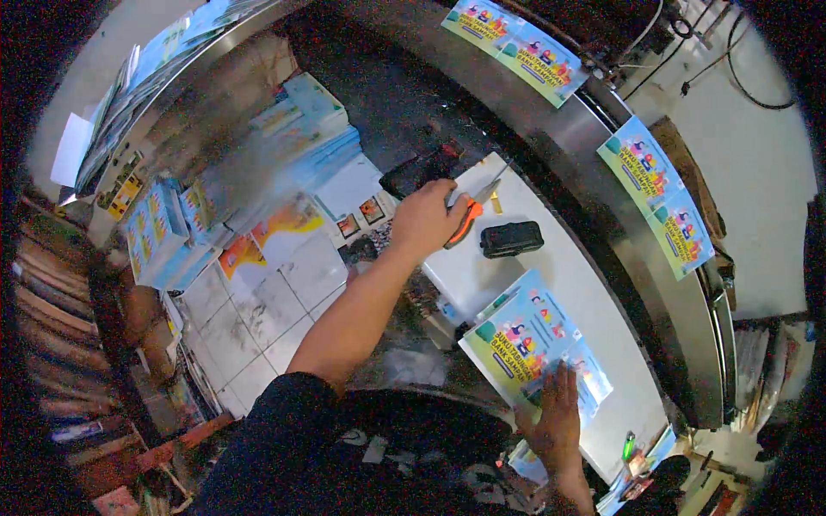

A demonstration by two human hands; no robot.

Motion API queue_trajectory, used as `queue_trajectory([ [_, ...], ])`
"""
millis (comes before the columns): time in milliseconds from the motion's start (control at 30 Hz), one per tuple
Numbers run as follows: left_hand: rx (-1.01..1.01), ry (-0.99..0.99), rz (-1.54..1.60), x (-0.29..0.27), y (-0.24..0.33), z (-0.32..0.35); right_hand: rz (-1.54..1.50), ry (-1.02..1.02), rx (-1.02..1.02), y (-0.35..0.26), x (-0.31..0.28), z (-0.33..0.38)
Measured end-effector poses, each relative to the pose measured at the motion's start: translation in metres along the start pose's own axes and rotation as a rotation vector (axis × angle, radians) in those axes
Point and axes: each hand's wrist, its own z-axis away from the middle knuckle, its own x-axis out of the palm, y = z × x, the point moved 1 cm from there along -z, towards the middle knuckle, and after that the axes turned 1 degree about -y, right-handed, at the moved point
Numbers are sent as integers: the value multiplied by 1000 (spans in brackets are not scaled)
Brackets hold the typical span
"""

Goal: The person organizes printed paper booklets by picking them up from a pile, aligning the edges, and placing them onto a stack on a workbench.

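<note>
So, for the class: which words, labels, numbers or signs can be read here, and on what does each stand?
Wording is located here, not copied out.
Printed cover under the right hand: bold dark title, legible; line beneath, too small.
Printed sheets at upper right: same bold title, legible; line beneath, too small.
Stacked booklets at left: too blurred.
Any other marks: too small or blurred.
</note>
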Motion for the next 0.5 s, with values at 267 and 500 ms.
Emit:
queue_trajectory([
  [267, 7, 27, 2, 0, -2, 0, 69, 63, -23, -1, 23, 7],
  [500, 1, 46, 6, -2, -4, 1, -133, -178, -72, 18, -26, -3],
])
